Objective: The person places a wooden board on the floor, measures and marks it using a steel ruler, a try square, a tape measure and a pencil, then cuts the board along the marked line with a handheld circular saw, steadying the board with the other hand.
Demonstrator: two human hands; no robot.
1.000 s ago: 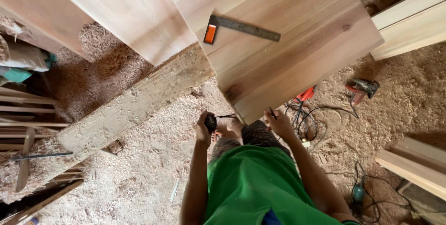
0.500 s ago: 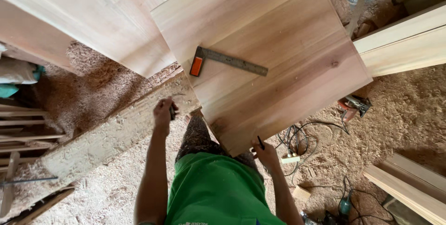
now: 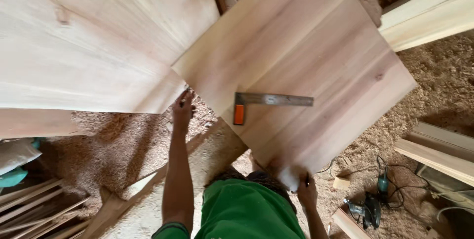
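Head view — both hands (image 3: 183, 106) (image 3: 307, 193) at wooden panel (image 3: 316, 66) edges — try square (image 3: 270, 102) atop.

A try square (image 3: 269, 103) is laid on the wooden panel (image 3: 316, 46). The panel's left corner is met by the left hand (image 3: 182, 108), its near corner by the right hand (image 3: 306, 192). Right of it, apparently power tools (image 3: 368, 208) are spread on the sawdust floor (image 3: 439, 100).
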